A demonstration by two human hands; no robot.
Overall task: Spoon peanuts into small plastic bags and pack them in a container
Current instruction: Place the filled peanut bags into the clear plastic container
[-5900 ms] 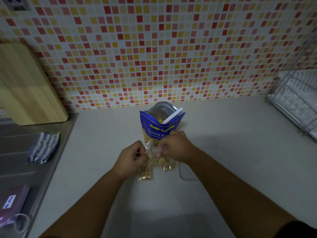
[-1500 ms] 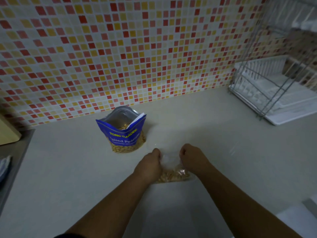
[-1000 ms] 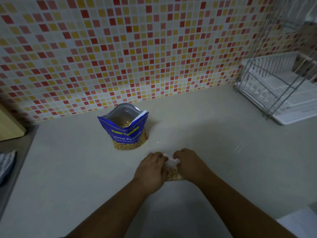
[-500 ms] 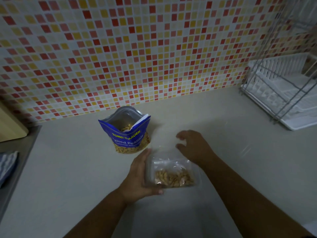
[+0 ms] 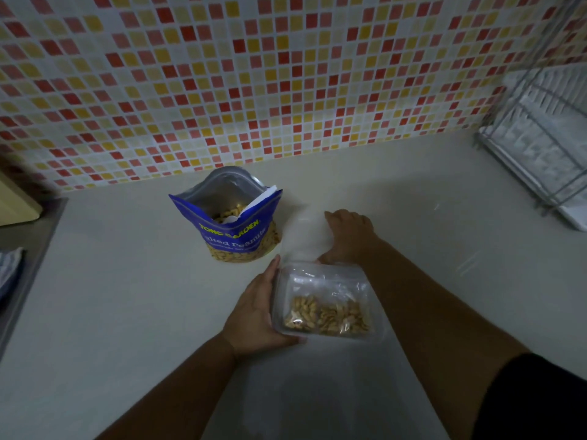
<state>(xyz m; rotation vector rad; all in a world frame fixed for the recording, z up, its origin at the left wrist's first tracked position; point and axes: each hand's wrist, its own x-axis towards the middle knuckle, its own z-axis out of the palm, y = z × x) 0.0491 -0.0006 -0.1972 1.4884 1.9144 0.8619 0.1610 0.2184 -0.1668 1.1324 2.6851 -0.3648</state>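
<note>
Wood of a board (image 5: 16, 201) and a cloth (image 5: 9, 274) lie well left of your left fingers. Just beyond those fingertips stands the blue pouch (image 5: 235, 230), mouth open, peanuts showing inside. Your left hand (image 5: 257, 312) steadies the tub (image 5: 324, 271) on the counter (image 5: 127, 312), with fingers pressed together and straight along its left wall and the thumb hooked round the near corner. Inside the tub, just right of your palm, lie filled bags (image 5: 327, 315), nuts heaped at the near end and loose film at the far end. Past the tub's far rim your right hand (image 5: 349, 236) arches palm-down, fingers spread, over what looks like a clear lid (image 5: 301, 230). Whether they grip it cannot be told. A wire rack (image 5: 540, 138) stands well right of that hand.

Expect the tub to be light and thin-walled, apt to flex and to skate on the smooth counter, so brace it by two opposite walls rather than squeezing one. The bags look soft and slippery. Tuck the loose film below the rim before anything closes on it. Take the lid, probably thin and bendy, by its edges.
</note>
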